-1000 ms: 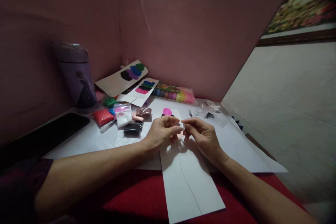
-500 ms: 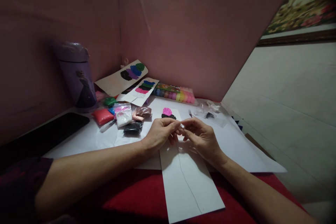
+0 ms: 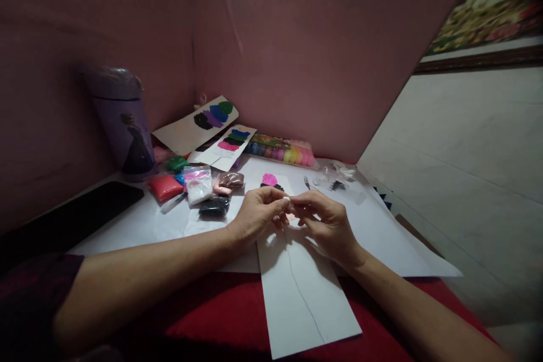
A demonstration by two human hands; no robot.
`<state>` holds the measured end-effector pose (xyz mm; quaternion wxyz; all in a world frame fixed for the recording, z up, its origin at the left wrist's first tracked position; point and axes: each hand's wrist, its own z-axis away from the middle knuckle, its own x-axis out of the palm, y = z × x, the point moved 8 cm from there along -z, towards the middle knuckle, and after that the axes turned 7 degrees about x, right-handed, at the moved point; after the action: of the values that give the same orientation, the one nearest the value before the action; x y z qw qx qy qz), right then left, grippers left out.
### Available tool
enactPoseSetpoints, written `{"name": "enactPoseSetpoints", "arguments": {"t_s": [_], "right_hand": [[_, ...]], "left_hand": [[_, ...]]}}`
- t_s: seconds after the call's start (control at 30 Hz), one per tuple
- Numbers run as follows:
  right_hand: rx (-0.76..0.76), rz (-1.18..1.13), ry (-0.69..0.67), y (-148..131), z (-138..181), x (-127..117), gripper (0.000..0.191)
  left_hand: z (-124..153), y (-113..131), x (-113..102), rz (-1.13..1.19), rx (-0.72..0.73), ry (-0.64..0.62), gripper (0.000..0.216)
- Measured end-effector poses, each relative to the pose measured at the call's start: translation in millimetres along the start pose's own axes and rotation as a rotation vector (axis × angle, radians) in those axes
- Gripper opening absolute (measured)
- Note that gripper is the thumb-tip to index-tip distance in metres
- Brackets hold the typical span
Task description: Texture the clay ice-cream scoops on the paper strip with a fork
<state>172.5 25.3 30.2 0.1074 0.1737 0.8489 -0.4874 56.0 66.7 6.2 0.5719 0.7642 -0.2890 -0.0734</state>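
Over the single white paper strip (image 3: 307, 294), the left hand (image 3: 255, 216) and right hand (image 3: 327, 222) meet fingertip to fingertip, both pinching one small pale bit (image 3: 288, 201). Two colour cards (image 3: 199, 121) lie well behind.

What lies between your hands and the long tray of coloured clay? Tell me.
Head view: before the tray, a pink clay patch touching a black one, on the white paper strip. The left hand and right hand pinch a small pale piece.

Paper strip (image 3: 305, 294) under both hands; clay bags (image 3: 199, 189) left (bottle (image 3: 123, 124) behind); tray (image 3: 282, 153) behind.
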Motion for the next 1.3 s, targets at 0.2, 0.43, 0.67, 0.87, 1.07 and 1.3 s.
{"name": "enactPoseSetpoints", "arguments": {"t_s": [0.2,0.43,0.67,0.87,1.07,1.3], "right_hand": [[0.301,-0.384,-0.002,25,-7,-1,0.017],[0.368,-0.471,-0.089,29,-5,7,0.018],[0.458,-0.605,-0.073,33,-3,9,0.022],[0.583,-0.634,-0.005,37,-2,5,0.028],[0.682,-0.716,0.015,40,1,6,0.026],[0.736,-0.716,0.024,41,3,6,0.021]], "left_hand": [[-2,-1,-6,0.015,0.015,0.077,0.026],[-1,2,-7,-0.01,0.026,0.105,0.023],[-1,6,-9,-0.054,0.072,0.131,0.023],[1,3,-4,-0.17,0.078,0.074,0.023],[2,9,-10,-0.198,0.148,0.164,0.019],[1,2,-11,-0.197,0.089,0.165,0.022]]}}
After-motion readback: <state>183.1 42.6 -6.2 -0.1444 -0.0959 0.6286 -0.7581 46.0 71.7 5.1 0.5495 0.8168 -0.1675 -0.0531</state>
